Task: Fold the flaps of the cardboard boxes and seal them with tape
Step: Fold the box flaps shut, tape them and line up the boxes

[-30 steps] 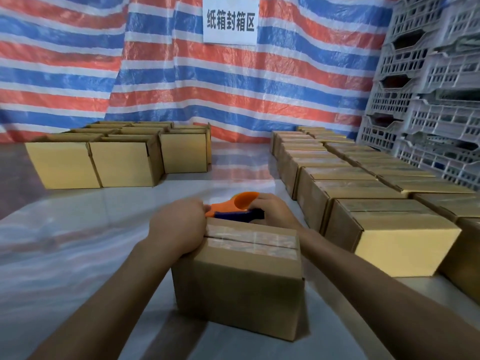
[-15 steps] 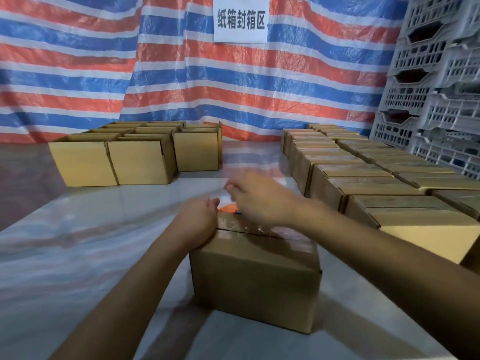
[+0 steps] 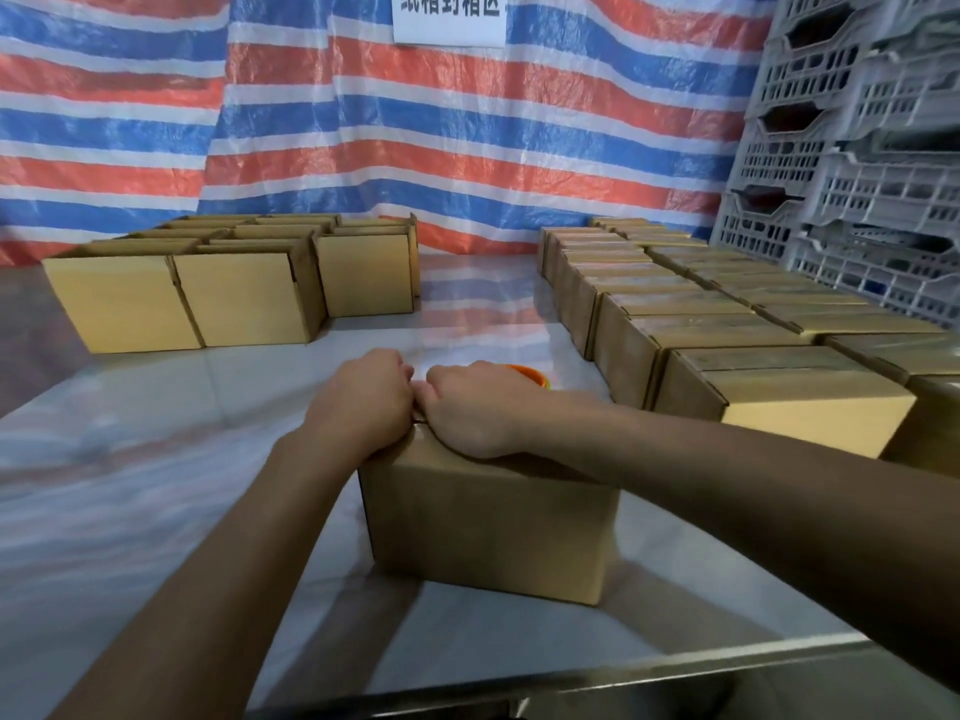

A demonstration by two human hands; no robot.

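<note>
A brown cardboard box (image 3: 488,527) stands in the middle of the shiny table, flaps folded down. My left hand (image 3: 363,397) and my right hand (image 3: 472,407) rest side by side on its top at the far edge. Both hands have their fingers curled over that edge and touch each other at the knuckles. My right forearm lies across the box top and hides the taped seam. Just behind my right hand, an orange tape dispenser (image 3: 530,374) lies on the table, mostly hidden.
Several open-topped boxes (image 3: 249,298) stand at the back left. Rows of closed boxes (image 3: 779,392) fill the right side. Grey plastic crates (image 3: 857,174) are stacked at the far right. The table's metal front edge (image 3: 571,672) runs below the box.
My right hand let go of the orange tape dispenser, lifted, then came down on the box top beside my left hand. The dispenser now lies behind the box.
</note>
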